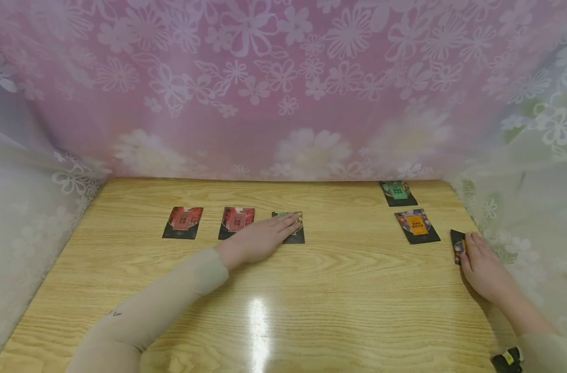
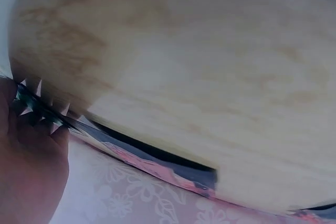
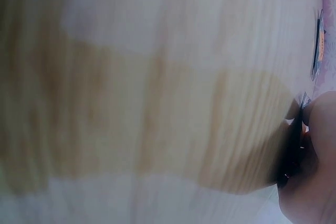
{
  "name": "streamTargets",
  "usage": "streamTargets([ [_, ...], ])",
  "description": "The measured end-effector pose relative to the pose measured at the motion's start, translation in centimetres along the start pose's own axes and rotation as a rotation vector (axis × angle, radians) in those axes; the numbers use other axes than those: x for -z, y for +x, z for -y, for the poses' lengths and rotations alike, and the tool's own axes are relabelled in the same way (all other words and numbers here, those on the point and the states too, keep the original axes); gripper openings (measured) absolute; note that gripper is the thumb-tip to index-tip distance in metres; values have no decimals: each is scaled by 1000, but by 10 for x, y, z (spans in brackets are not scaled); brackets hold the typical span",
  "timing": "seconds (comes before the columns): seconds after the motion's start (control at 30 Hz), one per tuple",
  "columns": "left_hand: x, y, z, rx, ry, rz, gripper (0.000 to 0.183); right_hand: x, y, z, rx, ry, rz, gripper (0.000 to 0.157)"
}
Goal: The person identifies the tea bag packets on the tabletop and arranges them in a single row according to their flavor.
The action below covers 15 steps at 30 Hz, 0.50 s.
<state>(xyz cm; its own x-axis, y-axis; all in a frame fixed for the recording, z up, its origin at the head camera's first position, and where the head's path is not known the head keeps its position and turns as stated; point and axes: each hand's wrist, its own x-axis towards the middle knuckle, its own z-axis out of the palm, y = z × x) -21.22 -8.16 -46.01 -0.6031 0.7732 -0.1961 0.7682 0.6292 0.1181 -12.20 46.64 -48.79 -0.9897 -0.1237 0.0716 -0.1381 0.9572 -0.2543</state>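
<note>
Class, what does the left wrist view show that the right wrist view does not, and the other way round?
Only the left wrist view: the left hand, the packet under it, two red packets, one cut off by the frame.
Only the right wrist view: the right hand, the packet it touches, an orange packet seen nearly edge-on.
Both: the table and the pink cloth.

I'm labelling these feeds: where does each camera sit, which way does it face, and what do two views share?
Head: worn on the head, facing forward and down at the table and flowered curtain; both hands and sleeved forearms show.
Left wrist: on that wrist, looking low across the tabletop; part of the left hand shows at the left edge.
Right wrist: likewise on its wrist, low over the wood; part of the right hand shows at the right edge.
Shared: head and left wrist both show the red packets.
</note>
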Motion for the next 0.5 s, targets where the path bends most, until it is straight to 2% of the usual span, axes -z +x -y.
streamTargets([
  [0.17,1,-2,4,-1,-28,-2,58,2,1,0,-6,11,3,59],
  [0.5,3,-4,7,7,3,0,56,3,-1,1,4,18,2,59],
])
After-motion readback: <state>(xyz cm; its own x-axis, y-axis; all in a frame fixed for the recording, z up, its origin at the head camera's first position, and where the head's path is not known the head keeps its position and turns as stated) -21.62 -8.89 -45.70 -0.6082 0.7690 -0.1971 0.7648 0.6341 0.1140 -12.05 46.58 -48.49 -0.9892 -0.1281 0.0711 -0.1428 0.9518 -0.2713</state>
